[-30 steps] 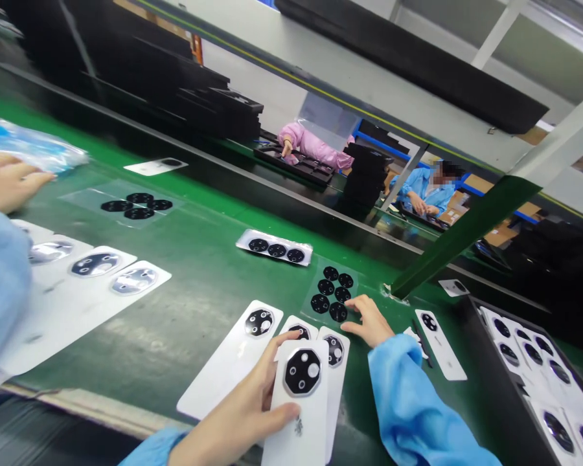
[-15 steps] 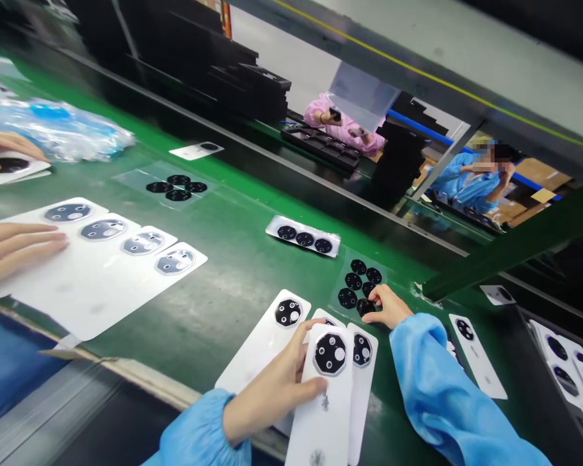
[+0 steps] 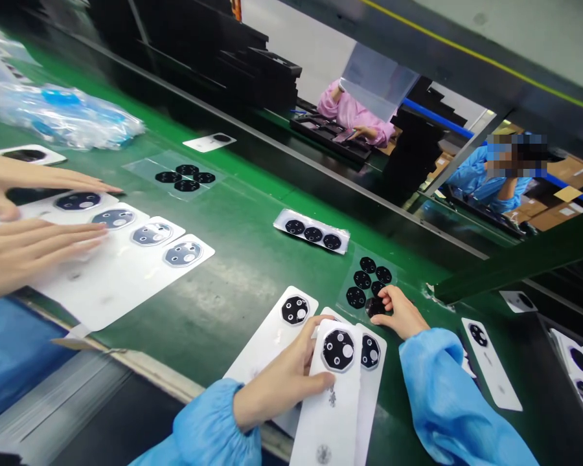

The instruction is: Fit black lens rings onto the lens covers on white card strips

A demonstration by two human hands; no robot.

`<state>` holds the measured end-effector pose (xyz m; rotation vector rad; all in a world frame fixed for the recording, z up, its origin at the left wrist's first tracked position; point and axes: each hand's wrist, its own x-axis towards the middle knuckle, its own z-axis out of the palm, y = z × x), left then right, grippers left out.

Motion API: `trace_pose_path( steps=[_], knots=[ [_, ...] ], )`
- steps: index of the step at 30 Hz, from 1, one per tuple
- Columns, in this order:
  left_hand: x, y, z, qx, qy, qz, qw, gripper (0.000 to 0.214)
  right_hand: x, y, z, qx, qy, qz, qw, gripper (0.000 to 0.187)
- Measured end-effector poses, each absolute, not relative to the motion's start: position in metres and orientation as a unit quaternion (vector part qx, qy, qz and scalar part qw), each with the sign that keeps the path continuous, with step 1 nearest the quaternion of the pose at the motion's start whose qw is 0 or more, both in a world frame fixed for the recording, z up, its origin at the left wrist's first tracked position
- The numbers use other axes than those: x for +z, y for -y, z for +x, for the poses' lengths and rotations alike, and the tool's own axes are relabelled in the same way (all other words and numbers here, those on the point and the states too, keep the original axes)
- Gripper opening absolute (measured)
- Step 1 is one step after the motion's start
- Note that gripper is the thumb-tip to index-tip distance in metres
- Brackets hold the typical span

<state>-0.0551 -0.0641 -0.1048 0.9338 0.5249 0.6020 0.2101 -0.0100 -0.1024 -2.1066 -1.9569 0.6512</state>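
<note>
My left hand (image 3: 284,382) grips a white phone back cover (image 3: 331,395) with a black octagonal camera ring, held over two more white covers (image 3: 272,336) on the green belt. My right hand (image 3: 401,312) pinches a black round lens piece (image 3: 375,306) at the near edge of a clear sheet carrying several black lens pieces (image 3: 366,279). Both sleeves are blue.
A co-worker's two hands (image 3: 34,246) rest on a row of white covers (image 3: 126,265) at left. On the belt lie a strip of three lens pieces (image 3: 311,232), another lens sheet (image 3: 184,177) and a plastic bag (image 3: 68,120). Another white cover (image 3: 490,362) lies at right.
My right hand has closed from flat fingers into a pinch on one black lens piece. The co-worker's hands slid forward over the covers. My view has shifted left.
</note>
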Motion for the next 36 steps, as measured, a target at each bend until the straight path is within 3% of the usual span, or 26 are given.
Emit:
trace_pose_path(
  steps=[15, 36],
  knots=[
    [-0.111, 0.061, -0.055, 0.269, -0.249, 0.452, 0.813, 0.07, -0.107, 0.026, 0.21, 0.195, 0.683, -0.688, 0.146, 0.031],
    [-0.105, 0.06, -0.056, 0.267, -0.256, 0.43, 0.823, 0.067, -0.117, 0.023, 0.22, 0.271, 0.655, -0.685, 0.169, 0.043]
  ],
)
